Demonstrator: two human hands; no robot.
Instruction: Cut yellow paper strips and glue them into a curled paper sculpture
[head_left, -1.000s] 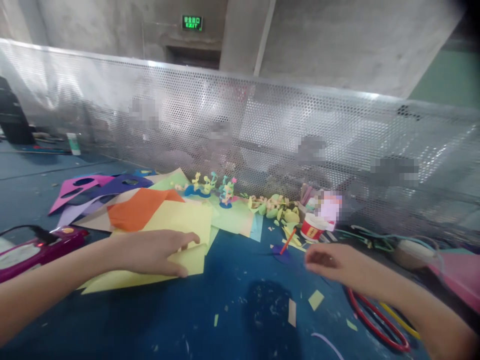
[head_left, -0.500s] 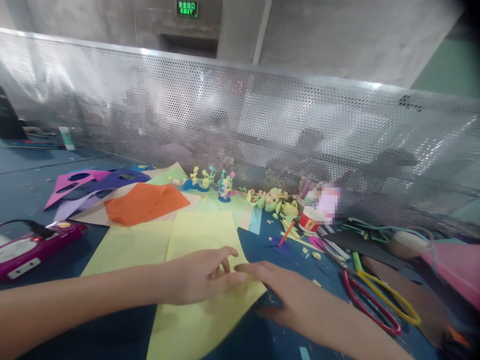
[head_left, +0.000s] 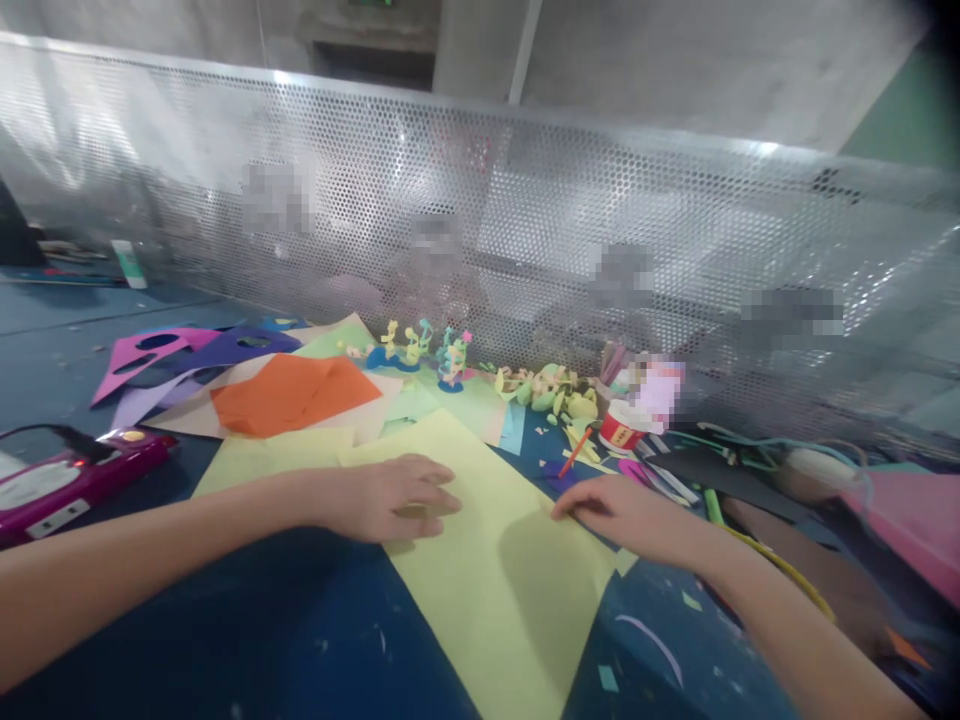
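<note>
Two hands on yellow paper
Left hand [head_left: 386, 497] flat, fingers open; right hand [head_left: 622, 512] pinching yellow sheet [head_left: 495, 560] edge, lower centre, blue bench [head_left: 225, 640].

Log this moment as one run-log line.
left hand: flat on yellow sheet | right hand: at sheet's right edge | table: blue

Nothing in front of me reads clearly. The small red-and-white round tub [head_left: 621, 426], right of centre by the perforated metal screen, carries a yellow band with dark marks too blurred for me to make out. The magenta plastic device [head_left: 71, 482] at the left edge has a pale label panel, but I can read no letters on it either.
</note>
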